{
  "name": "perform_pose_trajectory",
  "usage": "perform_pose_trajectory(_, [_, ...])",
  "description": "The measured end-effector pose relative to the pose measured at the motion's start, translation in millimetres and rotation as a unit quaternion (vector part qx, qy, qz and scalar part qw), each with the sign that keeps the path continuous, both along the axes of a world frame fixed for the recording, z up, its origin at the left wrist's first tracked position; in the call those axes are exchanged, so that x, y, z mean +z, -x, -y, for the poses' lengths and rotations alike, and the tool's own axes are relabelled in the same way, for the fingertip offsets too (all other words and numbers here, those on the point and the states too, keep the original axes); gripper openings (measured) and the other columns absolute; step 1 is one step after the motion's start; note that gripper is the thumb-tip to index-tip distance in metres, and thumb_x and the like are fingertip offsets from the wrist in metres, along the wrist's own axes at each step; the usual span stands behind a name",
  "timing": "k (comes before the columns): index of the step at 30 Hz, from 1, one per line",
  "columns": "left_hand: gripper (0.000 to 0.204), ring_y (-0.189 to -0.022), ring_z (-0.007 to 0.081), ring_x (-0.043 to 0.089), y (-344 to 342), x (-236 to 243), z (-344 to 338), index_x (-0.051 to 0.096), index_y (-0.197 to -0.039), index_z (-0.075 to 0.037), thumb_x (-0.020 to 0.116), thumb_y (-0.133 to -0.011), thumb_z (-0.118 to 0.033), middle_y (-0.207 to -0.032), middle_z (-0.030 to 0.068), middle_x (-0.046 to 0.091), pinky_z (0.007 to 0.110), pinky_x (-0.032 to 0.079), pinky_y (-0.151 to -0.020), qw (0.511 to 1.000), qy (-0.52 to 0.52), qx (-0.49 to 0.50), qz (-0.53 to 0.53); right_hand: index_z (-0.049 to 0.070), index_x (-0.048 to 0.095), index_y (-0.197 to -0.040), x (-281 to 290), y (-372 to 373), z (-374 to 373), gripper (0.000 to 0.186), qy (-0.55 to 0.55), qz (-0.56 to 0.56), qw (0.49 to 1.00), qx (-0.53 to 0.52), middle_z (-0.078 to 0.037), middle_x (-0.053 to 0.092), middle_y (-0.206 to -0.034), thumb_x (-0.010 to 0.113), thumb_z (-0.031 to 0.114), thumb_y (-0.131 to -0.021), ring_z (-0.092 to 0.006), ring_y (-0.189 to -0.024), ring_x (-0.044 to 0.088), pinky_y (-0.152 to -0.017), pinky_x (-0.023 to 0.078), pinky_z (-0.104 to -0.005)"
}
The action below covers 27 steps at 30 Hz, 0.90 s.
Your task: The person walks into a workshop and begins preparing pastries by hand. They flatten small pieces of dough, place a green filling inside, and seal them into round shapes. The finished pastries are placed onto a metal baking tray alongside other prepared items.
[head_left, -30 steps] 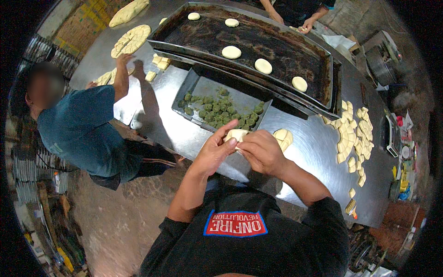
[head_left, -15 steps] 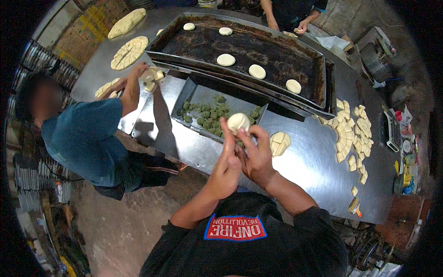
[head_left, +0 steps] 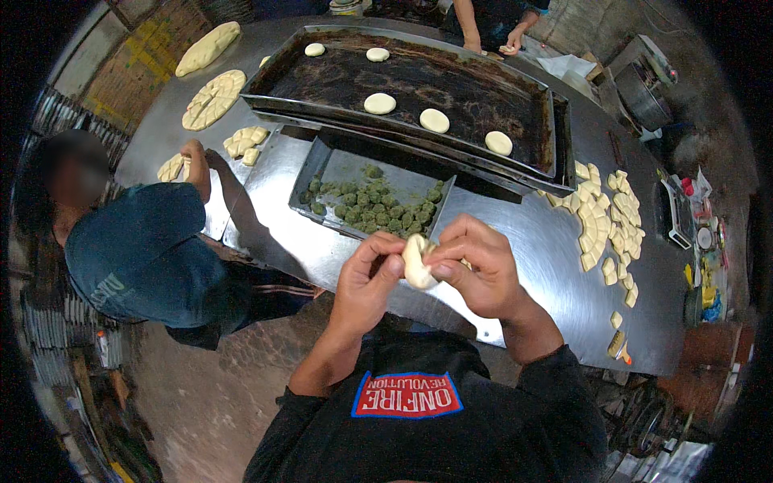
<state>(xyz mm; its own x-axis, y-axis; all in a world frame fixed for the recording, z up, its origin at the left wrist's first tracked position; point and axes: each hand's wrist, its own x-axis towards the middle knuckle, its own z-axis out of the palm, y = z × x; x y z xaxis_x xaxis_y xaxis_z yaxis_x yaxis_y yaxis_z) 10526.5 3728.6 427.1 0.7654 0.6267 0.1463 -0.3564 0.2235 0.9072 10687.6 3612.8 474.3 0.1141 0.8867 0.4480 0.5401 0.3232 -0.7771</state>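
Between my hands is a piece of pale dough, bent and folded up at its edges. My left hand pinches its left side between thumb and fingers. From the other side, the thumb and fingers of my right hand grip it too. Just beyond them lies a shallow metal tray with several green filling balls, some of them clumped together. Whether any filling sits inside the dough cannot be seen. My right hand covers most of another dough lump on the table.
Behind the filling stands a large dark baking tray bearing several flat dough rounds. Cut dough pieces spread at the right, near a brush and a scale. Co-workers stand at the left and far side.
My hands have parted from a close cupped hold and now pinch the dough from both sides. The round dough has become folded. The co-worker at left has drawn a hand back from the cut dough.
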Motion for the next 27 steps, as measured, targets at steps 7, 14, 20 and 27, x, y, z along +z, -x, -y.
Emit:
perform_pose_trajectory(7, [0.029,-0.084,0.0133,0.054,-19.1,13.5,16.7,0.055,-0.091,-0.002,0.049,-0.101,-0.028,-0.092,0.0076,0.055,0.026,0.045,-0.076,0.986,-0.034,0.162,0.026,0.0,0.065,-0.104,-26.9,36.3,-1.2,0.028,-0.04,-0.203,0.974,-0.096,-0.015,0.058,-0.104,0.074,0.014,-0.082,-0.022,-0.093,0.061,-0.074,0.05,-0.0312])
perform_pose_trajectory(14, [0.051,-0.067,0.0111,0.054,-36.7,18.7,-1.3,0.055,-0.092,-0.006,0.032,-0.102,-0.051,-0.076,0.0035,0.053,0.024,0.045,-0.06,0.977,0.182,0.068,-0.092,0.0,0.064,-0.098,-11.5,48.5,2.4,0.027,-0.083,0.095,0.974,-0.188,-0.014,0.059,-0.096,0.076,0.017,-0.079,-0.0266,-0.078,0.063,-0.066,0.052,-0.0338])
perform_pose_trajectory(20, [0.059,-0.068,0.0155,0.065,-56.8,-13.5,17.9,0.058,-0.094,-0.007,0.036,-0.096,-0.062,-0.08,0.0081,0.063,0.027,0.053,-0.054,0.912,0.385,-0.116,-0.077,0.001,0.064,-0.097,5.7,10.8,14.9,0.021,0.082,-0.077,0.986,-0.126,-0.016,0.06,-0.095,0.072,0.015,-0.083,-0.0273,-0.08,0.064,-0.068,0.051,-0.0354])
perform_pose_trajectory(27, [0.053,-0.083,0.0202,0.068,-82.7,-121.6,43.7,0.057,-0.112,-0.012,0.045,-0.093,-0.06,-0.096,0.0076,0.066,0.032,0.06,-0.064,0.777,0.577,-0.218,-0.126,-0.001,0.062,-0.099,-35.5,14.0,38.6,0.021,0.111,0.065,0.969,-0.212,-0.015,0.06,-0.092,0.068,0.007,-0.081,-0.0329,-0.091,0.061,-0.077,0.051,-0.0385])
